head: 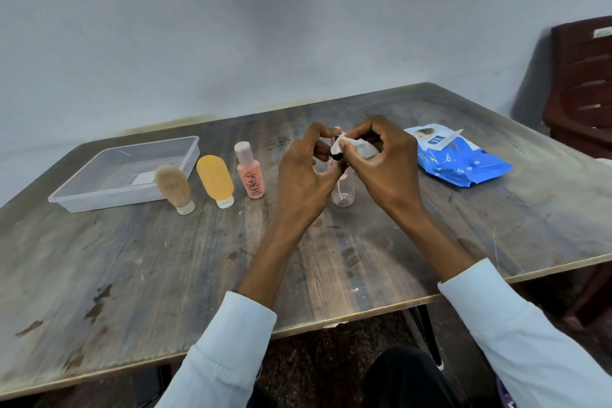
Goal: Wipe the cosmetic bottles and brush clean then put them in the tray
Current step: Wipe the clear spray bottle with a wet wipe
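1. Your left hand (303,172) and right hand (381,159) met above the middle of the desk (165,275), fingers curled inward toward each other.
2. Your right fingers (356,136) pinched a white wipe (344,144) around a small dark-tipped item, likely the brush (337,157); most of it was hidden.
3. Your left fingers (319,134) were clamped on the same item from the other side.
4. A clear bottle (342,197) stood on the desk just below your hands, partly covered by them.
5. To the left stood a pink bottle (250,175), an orange tube (217,180) and a tan tube (174,187), each apart from its neighbour.
6. The clear tray (82,200) sat at the far left, just behind the tan tube.
7. A blue wipes pack (457,156) lay to the right.
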